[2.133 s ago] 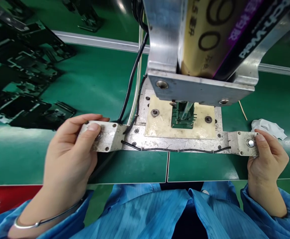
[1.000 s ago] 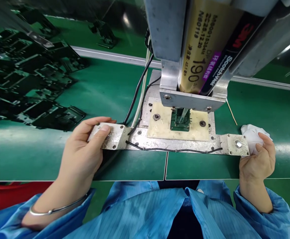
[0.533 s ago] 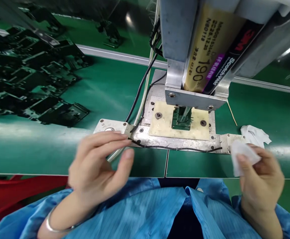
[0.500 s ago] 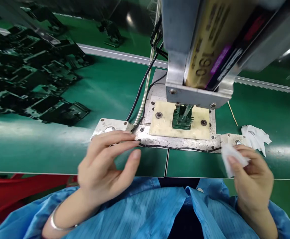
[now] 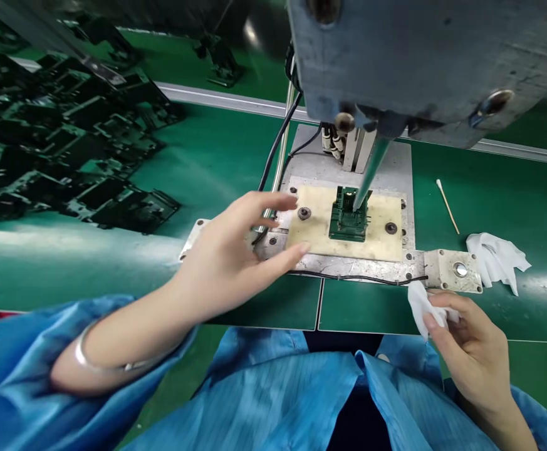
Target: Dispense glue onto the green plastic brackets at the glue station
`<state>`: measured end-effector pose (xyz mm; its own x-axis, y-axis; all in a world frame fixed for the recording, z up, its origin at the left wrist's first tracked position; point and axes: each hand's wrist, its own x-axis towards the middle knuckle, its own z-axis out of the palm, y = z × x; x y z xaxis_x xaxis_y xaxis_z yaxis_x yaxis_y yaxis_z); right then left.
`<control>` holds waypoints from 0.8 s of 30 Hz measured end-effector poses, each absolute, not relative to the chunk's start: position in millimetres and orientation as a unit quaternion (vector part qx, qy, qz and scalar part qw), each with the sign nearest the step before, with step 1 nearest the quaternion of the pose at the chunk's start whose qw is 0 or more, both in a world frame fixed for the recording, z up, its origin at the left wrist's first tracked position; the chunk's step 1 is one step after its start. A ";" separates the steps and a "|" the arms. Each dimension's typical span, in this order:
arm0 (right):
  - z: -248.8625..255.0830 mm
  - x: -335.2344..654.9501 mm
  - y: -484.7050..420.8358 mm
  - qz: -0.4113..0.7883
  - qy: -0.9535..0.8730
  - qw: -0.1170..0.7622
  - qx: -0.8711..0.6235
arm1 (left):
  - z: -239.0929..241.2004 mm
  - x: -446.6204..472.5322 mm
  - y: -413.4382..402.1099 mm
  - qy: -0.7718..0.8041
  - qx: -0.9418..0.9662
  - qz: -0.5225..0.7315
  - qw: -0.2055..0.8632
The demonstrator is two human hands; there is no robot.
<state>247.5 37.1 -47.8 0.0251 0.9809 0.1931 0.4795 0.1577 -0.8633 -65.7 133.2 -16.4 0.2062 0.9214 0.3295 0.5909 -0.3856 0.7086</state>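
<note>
My left hand (image 5: 235, 250) hovers at the left edge of the cream fixture plate (image 5: 277, 247), thumb and fingers apart, nothing between them. On that cream plate sits a small green circuit board (image 5: 346, 228), with the tip of a slanted rod (image 5: 371, 169) from the press over it; whether they touch I cannot tell. Down by the table's front edge, my right hand (image 5: 473, 344) pinches a crumpled white wipe (image 5: 421, 310) between thumb and fingers. Just above that hand is a metal block with a round button (image 5: 460, 270).
The grey press head (image 5: 423, 69) overhangs the fixture. Many dark board assemblies (image 5: 80, 150) lie piled on the left. To the right are a cotton swab (image 5: 448, 207) and a second white wipe (image 5: 496, 260). Black cables (image 5: 280, 141) run behind my left hand.
The press head has risen, and its labelled part has left view. My left hand has moved right and up from the left button to the plate. My right hand still grips the wipe.
</note>
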 end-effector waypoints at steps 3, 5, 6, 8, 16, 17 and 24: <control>-45.6 249.0 35.3 0.307 -0.639 0.411 -0.573 | -15.4 -51.8 165.3 0.504 0.738 0.313 0.322; -48.3 252.5 32.2 0.294 -0.637 0.410 -0.582 | -17.1 -43.1 180.3 0.502 0.727 0.284 0.371; -51.2 254.9 30.2 0.281 -0.633 0.413 -0.592 | -17.2 -39.5 185.0 0.499 0.722 0.276 0.393; -60.1 260.4 25.6 0.243 -0.616 0.435 -0.610 | -14.4 -34.1 189.6 0.485 0.706 0.270 0.440; -101.4 274.3 21.5 0.120 -0.502 0.567 -0.642 | 21.0 -26.1 189.3 0.544 0.635 0.148 0.529; -105.0 274.7 22.3 0.109 -0.498 0.574 -0.641 | 25.3 -28.0 190.5 0.547 0.631 0.120 0.537; -123.9 275.8 17.8 0.051 -0.439 0.579 -0.685 | 53.1 -97.1 214.3 0.533 0.642 0.037 0.550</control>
